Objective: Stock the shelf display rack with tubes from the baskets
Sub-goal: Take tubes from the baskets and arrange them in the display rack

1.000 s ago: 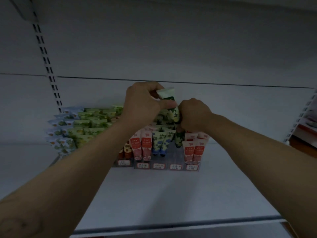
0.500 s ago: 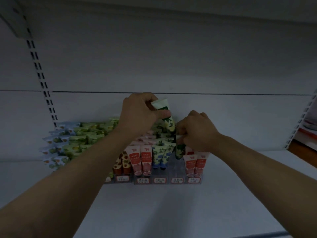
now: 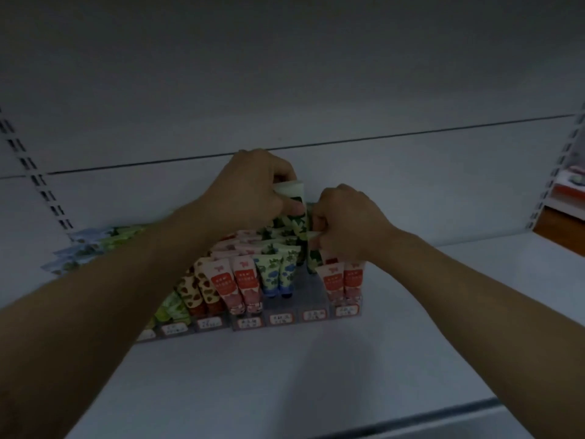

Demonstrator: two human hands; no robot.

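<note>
My left hand pinches a green-leaf tube near its flat end, above the rack. Just beside it, my right hand grips a dark green tube standing in the rack on the shelf.

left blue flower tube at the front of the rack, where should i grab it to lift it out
Pinch its wide crimped top end, coming from above and in front. The left blue flower tube stands cap down in the display rack, neighbouring tubes tight on both sides, leaving its top free.
</note>
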